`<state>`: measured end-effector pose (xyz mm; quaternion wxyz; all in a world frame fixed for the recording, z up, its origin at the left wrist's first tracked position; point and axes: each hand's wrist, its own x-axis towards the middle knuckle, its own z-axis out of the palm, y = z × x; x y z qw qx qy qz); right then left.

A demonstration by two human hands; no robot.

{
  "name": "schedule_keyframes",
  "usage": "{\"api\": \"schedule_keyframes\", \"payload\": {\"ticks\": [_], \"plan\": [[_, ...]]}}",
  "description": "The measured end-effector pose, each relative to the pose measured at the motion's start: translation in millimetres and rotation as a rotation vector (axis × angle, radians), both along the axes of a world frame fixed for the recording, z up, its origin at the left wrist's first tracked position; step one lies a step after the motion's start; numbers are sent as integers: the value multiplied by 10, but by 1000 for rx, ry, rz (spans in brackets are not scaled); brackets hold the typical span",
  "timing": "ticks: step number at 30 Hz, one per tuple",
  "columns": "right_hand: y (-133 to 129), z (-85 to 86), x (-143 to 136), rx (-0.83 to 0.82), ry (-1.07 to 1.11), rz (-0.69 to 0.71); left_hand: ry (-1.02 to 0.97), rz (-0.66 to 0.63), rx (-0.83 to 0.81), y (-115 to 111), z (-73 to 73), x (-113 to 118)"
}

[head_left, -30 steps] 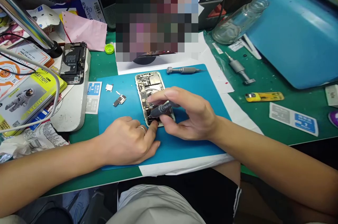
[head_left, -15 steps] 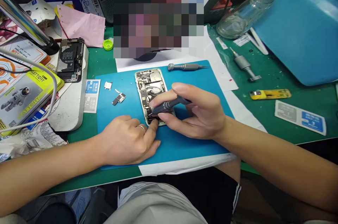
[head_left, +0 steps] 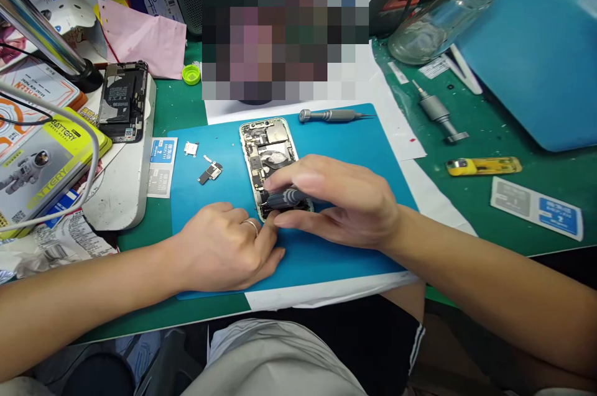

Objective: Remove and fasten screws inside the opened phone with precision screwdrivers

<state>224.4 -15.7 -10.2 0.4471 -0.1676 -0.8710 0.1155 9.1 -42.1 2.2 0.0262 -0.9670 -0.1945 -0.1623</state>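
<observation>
An opened phone lies on the blue mat with its inner parts bare and its lower end partly covered by fingers. My left hand, with a ring on one finger, is curled and presses its index fingertip on the phone's bottom edge. Over the lower end, my right hand has its thumb and fingers around a dark grey screwdriver. The tool leans down toward the phone's lower left; its tip is hard to make out. Left of the phone lie a small silver plate and a small dark part.
A second screwdriver lies at the blue mat's far edge. Another one, a yellow cutter and a glass bottle are on the right. Leftward, another opened phone rests on a white device beside battery boxes.
The screwdriver's handle has dropped lower, and my right fingers have shifted around it. My left hand stays at the phone's bottom edge. The view has moved slightly.
</observation>
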Motion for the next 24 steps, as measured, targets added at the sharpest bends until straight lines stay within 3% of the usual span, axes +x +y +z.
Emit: {"api": "schedule_keyframes", "payload": {"ticks": [19, 24], "plan": [[-25, -34, 14, -125, 148, -20, -9, -6, -12, 13, 21, -10], [-6, -29, -7, -120, 88, 11, -7, -2, -20, 10, 17, -7]]}}
